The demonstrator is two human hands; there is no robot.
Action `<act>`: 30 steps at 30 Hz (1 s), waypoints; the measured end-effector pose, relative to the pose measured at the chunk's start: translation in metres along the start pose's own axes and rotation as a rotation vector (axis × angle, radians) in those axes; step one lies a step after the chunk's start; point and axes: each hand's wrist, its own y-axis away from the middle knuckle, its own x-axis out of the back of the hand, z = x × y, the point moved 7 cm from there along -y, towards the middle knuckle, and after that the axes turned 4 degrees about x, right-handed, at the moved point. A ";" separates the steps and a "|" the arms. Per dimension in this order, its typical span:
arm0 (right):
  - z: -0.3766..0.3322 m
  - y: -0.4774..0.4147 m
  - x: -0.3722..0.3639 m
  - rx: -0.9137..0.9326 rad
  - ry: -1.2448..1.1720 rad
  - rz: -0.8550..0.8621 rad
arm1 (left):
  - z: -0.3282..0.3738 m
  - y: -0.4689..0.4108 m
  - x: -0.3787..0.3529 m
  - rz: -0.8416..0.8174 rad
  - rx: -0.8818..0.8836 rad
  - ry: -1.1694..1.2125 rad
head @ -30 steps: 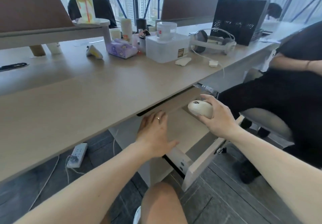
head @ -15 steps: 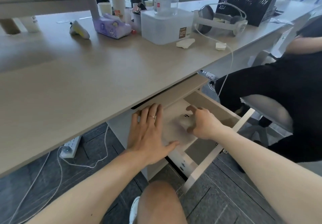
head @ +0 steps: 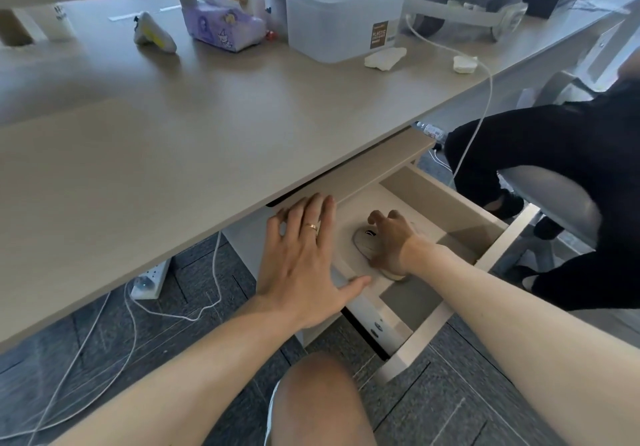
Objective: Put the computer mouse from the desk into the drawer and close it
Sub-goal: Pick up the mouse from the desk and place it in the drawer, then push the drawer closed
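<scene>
The beige drawer (head: 446, 203) under the desk (head: 207, 126) stands pulled out to the right. A cream computer mouse (head: 365, 241) lies on the drawer's floor. My right hand (head: 393, 241) rests over the mouse inside the drawer, fingers curled around it and hiding its right side. My left hand (head: 304, 265) lies flat with fingers spread on the drawer's near left edge, a ring on one finger; it holds nothing.
On the desk's far side sit a white plastic box (head: 343, 22), a purple tissue pack (head: 225, 28), a headset (head: 464, 12) with a white cable. A seated person in black (head: 561, 168) is right of the drawer. A power strip (head: 150, 277) and cables lie on the floor.
My right hand carried the mouse from above the drawer down into it, and the mouse now rests on the drawer floor. My left hand stayed on the drawer's edge.
</scene>
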 end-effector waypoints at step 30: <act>0.021 0.151 0.043 0.105 -0.106 0.453 | 0.000 -0.004 0.012 -0.154 0.037 0.020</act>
